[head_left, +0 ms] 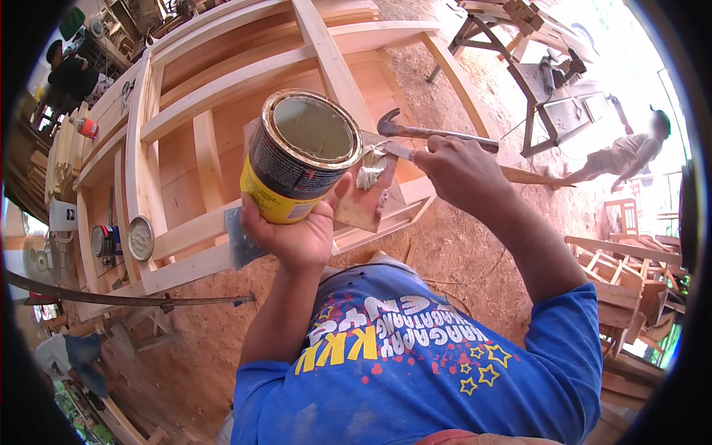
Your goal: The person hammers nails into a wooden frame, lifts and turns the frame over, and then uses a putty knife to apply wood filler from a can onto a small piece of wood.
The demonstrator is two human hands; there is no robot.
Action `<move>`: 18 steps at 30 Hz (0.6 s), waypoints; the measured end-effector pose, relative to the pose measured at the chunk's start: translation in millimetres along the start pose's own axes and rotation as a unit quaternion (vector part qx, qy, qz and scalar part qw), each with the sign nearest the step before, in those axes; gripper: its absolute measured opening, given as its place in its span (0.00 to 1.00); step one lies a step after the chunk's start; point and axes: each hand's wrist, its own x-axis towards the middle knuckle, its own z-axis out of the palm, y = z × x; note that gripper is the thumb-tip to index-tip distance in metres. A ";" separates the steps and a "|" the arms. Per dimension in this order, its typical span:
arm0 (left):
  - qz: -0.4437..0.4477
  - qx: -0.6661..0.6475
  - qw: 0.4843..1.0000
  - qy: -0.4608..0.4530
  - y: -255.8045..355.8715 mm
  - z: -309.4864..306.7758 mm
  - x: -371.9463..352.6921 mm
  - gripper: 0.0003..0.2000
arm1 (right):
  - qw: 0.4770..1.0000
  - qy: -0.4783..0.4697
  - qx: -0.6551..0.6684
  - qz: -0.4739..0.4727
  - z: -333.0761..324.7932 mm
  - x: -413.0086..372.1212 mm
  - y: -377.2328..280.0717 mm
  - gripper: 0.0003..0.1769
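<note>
My left hand is wrapped round the lower part of an open tin can with a black and yellow label. Its inside wall is coated pale, and the mouth faces me. A grey flat blade sticks out beside that hand; what holds it is hidden. Pinched in my right hand is a small putty knife, its tip at a blob of cream putty. The putty sits on a thin brown board behind the can. Just beyond my right fingers lies a claw hammer.
A large wooden frame spans the area ahead. On its left are a putty-smeared round lid and another can. A workbench with tools stands back right. People are at right, upper left and lower left.
</note>
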 end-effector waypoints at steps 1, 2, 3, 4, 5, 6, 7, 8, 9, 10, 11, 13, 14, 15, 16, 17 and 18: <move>0.004 -0.002 1.000 -0.009 -1.1 -0.6 0.6 0.39 | 1.000 -0.003 0.002 0.000 -0.5 -1.5 -0.7 0.11; 0.009 -0.004 1.000 -0.018 -2.8 -2.6 1.6 0.39 | 1.000 0.006 0.003 0.001 2.0 -3.4 -0.8 0.13; 0.013 -0.007 1.000 -0.028 -4.1 -3.4 2.1 0.39 | 1.000 0.015 0.004 0.001 7.2 -5.4 -0.7 0.14; 0.019 -0.003 1.000 -0.022 -4.7 -2.7 2.0 0.39 | 1.000 0.025 0.006 0.001 11.5 -7.5 -0.8 0.16; 0.025 0.001 1.000 -0.016 -5.3 -2.0 2.0 0.39 | 1.000 0.030 0.003 0.000 13.9 -9.7 -1.5 0.16; 0.030 0.006 0.999 -0.011 -6.1 -1.0 2.5 0.39 | 0.999 0.035 0.000 -0.001 15.7 -11.5 -2.4 0.16; 0.032 0.004 0.999 -0.006 -7.1 -0.7 2.8 0.39 | 0.999 0.040 -0.002 -0.001 17.6 -13.4 -3.4 0.17; 0.033 0.002 0.999 0.000 -8.3 -1.2 2.6 0.39 | 0.999 0.047 -0.003 0.004 19.8 -15.5 -4.3 0.17; 0.034 0.000 0.999 0.005 -9.1 -1.0 2.9 0.39 | 0.998 0.054 -0.005 0.008 21.8 -17.0 -5.2 0.18; 0.033 -0.003 0.999 0.009 -9.3 0.0 3.1 0.39 | 0.998 0.061 -0.006 0.012 24.3 -18.8 -6.4 0.18; 0.033 -0.005 0.999 0.014 -9.1 1.2 3.1 0.38 | 0.997 0.067 0.003 0.025 27.8 -20.9 -8.3 0.18; 0.034 -0.007 0.999 0.016 -9.1 1.2 3.2 0.38 | 0.996 0.079 0.021 0.049 37.2 -26.9 -13.1 0.18; 0.037 -0.006 0.999 0.013 -9.3 -0.5 3.7 0.38 | 0.994 0.091 0.034 0.057 43.1 -30.5 -15.4 0.18; 0.040 -0.006 0.999 0.010 -9.5 -1.8 4.2 0.38 | 0.991 0.104 0.048 0.064 49.9 -34.1 -17.6 0.18; 0.036 -0.011 0.999 0.008 -9.4 -2.9 4.5 0.38 | 0.989 0.116 0.063 0.071 56.2 -36.2 -18.4 0.18; 0.032 -0.016 0.999 0.006 -9.4 -3.8 4.8 0.39 | 0.987 0.124 0.070 0.071 62.0 -37.4 -17.7 0.17; 0.027 -0.019 0.999 0.005 -9.5 -4.2 3.9 0.39 | 0.986 0.133 0.078 0.071 67.8 -39.3 -17.5 0.17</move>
